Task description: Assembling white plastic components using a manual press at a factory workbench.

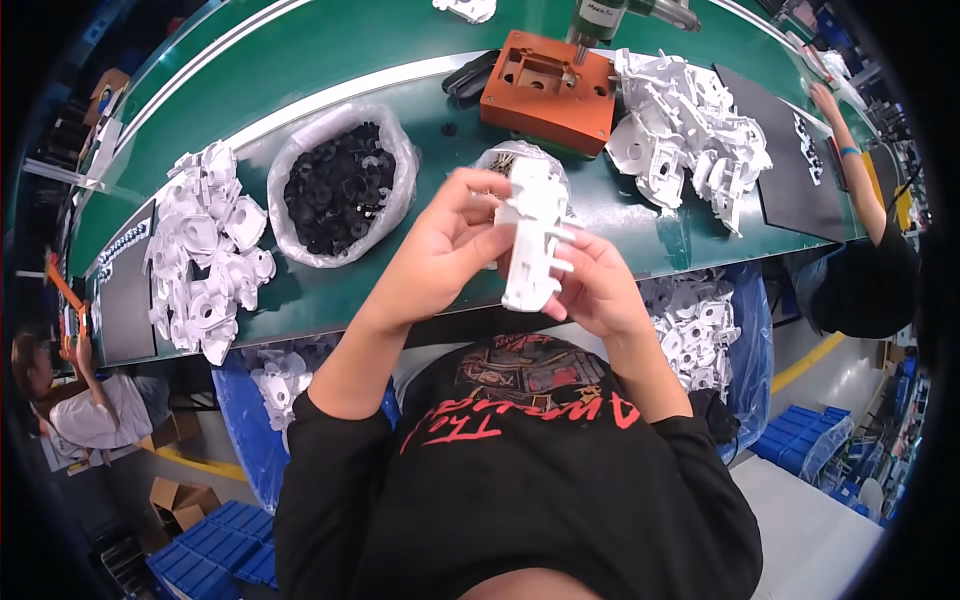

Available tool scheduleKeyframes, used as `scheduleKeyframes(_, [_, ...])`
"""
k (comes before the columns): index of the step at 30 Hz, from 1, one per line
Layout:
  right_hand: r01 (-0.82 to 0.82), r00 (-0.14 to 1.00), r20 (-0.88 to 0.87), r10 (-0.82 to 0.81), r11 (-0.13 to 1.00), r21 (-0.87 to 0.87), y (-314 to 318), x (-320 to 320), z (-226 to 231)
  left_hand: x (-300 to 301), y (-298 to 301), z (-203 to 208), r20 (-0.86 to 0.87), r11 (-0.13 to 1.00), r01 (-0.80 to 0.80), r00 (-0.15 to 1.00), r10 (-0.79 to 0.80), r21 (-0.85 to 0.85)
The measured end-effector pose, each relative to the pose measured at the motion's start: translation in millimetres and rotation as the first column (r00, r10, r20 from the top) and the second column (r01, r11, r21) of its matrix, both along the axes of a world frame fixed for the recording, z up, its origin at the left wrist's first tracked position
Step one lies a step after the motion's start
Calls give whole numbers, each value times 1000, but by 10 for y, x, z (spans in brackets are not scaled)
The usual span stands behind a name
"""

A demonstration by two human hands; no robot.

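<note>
A white molded plastic part (pixel 533 245) is held up in front of me, over the near edge of the green bench. My left hand (pixel 445 245) grips its left side, thumb across the part and fingers behind it. From the right, my right hand (pixel 600 285) pinches its lower half near some short prongs. Partly hidden behind the part is a small clear bag of metal screws or pins (pixel 500 160). Beyond it sits an orange fixture block (pixel 545 95) with a cut-out recess, and a metal tool tip (pixel 582 52) hangs above the block.
Heaps of white plastic parts lie left (pixel 205 250) and right (pixel 690 130) on the bench. A plastic-lined container of black round pieces (pixel 340 190) stands left of centre. Blue-lined bins (pixel 745 330) flank me below. Other people work at both sides.
</note>
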State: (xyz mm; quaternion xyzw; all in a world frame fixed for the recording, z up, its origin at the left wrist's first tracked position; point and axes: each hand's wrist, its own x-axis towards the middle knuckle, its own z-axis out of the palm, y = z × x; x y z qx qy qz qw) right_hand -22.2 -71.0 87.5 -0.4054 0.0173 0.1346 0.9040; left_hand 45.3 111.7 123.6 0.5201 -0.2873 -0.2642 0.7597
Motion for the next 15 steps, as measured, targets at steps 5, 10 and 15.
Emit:
scheduleKeyframes(5, [137,990,20,-136,988,-70,-106,117,43,-18,-14,-30,-125,976,-213,968,218,49])
scheduleKeyframes(10, [220,946,295,-132,931,-292,-3,210,173,-100,-103,25,47,936,-332,943,328,114])
scheduleKeyframes(15, [633,752,656,-61,341,-695,26,358,219,502,-24,225,611,757,-570,735,295,321])
